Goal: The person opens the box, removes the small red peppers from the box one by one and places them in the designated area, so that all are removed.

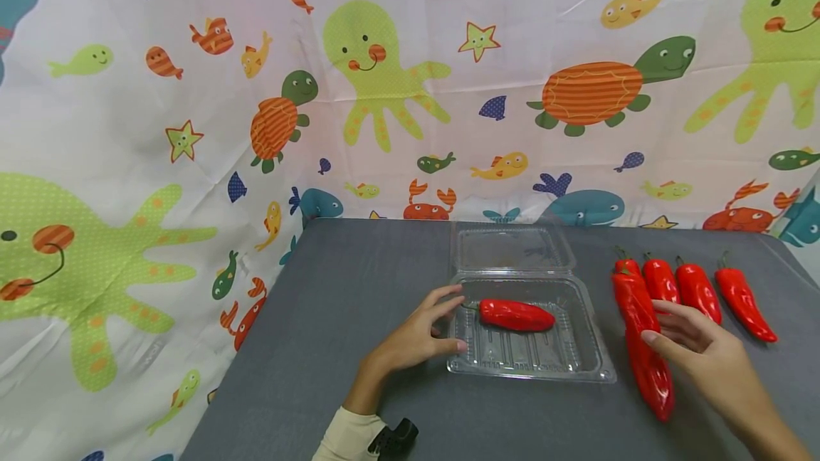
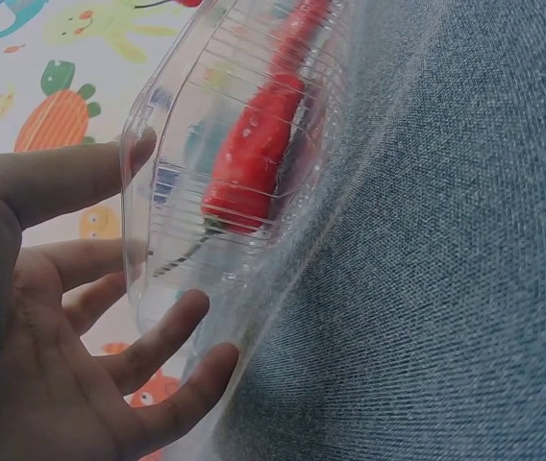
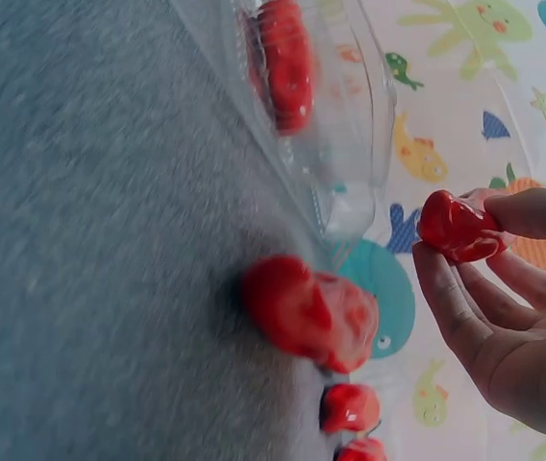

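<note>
A clear plastic clamshell box [image 1: 592, 333] lies with its lid folded back, and one red pepper [image 1: 515, 315] rests inside, stem to the left. My left hand [image 1: 419, 333] is at the box's left side, fingers spread and loosely bent. In the left wrist view, the thumb of the left hand [image 2: 71, 327] touches the clear wall. To the right of the box, my right hand [image 1: 705, 351] pinches a long red pepper [image 1: 653, 383] between thumb and fingers. In the right wrist view this held pepper [image 3: 458, 227] appears end-on, raised above the table.
Several more red peppers [image 1: 698, 290] lie in a row at the back right of the grey table [image 1: 359, 262], stems pointing away. The open lid [image 1: 512, 247] lies behind the box. A curtain [image 1: 410, 162] printed with sea animals hangs along the back and left side.
</note>
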Demonstrator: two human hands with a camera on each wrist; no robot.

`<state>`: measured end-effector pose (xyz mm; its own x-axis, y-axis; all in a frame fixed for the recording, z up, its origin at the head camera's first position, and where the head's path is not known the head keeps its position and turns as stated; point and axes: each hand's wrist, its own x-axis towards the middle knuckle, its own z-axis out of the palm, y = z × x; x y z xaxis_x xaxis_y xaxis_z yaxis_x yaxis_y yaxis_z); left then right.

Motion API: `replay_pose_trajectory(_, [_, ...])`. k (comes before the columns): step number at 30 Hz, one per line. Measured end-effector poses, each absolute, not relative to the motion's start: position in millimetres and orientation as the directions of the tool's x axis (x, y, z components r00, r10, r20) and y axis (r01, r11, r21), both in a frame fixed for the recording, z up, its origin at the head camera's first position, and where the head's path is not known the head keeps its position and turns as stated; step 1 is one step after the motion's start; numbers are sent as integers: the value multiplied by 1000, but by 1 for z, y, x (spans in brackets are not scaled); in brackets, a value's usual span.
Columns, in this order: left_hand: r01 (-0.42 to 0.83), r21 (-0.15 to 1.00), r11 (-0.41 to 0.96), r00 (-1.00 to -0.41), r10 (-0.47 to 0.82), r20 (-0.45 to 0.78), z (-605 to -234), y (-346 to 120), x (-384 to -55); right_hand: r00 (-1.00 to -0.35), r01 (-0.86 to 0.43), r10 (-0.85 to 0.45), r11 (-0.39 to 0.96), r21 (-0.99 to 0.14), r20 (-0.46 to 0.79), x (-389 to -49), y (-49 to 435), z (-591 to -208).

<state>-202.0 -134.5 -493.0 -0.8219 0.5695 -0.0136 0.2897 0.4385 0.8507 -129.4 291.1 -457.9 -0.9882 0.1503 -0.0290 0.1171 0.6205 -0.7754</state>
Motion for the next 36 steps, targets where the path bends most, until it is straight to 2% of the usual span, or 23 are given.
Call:
replay_pose_trajectory(20, [287,849,443,-822,569,-18,-491,-134,-201,-950,293,272,609,-737,-153,-119,326,-481])
replay_pose_trajectory(36, [285,852,439,-825,565,-15,-492,-134,-202,-867,482,393,508,-714,-305,-114,342,-498])
